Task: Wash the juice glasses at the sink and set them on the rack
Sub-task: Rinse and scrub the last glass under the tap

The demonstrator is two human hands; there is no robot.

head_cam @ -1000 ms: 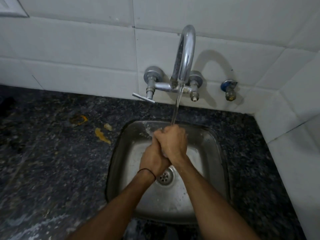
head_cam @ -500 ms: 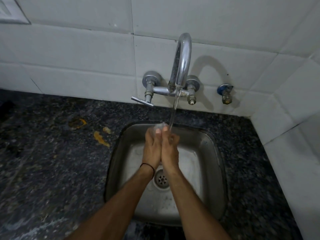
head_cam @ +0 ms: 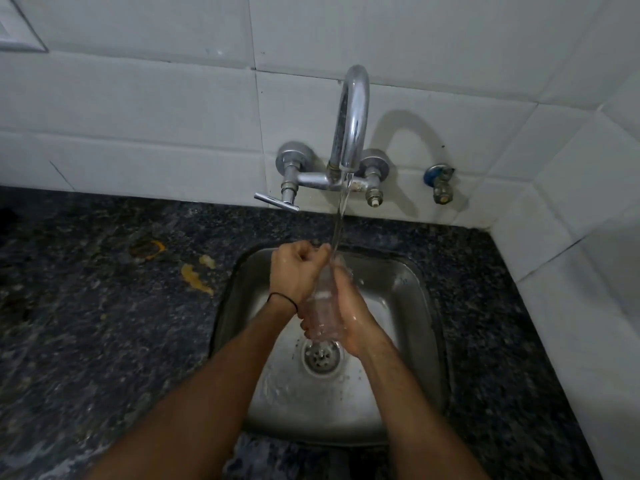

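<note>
Glass (head_cam: pixel 323 299) over the sink (head_cam: pixel 420 306), just under the tap (head_cam: pixel 349 133), long axis running from stream toward you. Your right hand (head_cam: pixel 353 320) grasps its near end; left hand (head_cam: pixel 298 275) curls at the far rim, nearer the tap.

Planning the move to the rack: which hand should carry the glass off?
Probably the right hand: it wraps the glass along its body, while the left hand only grips its top under the stream.

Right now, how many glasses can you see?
1. The clear juice glass is held over the sink between the left hand and right hand, under the running water. No others show; the rack is out of view.
</note>
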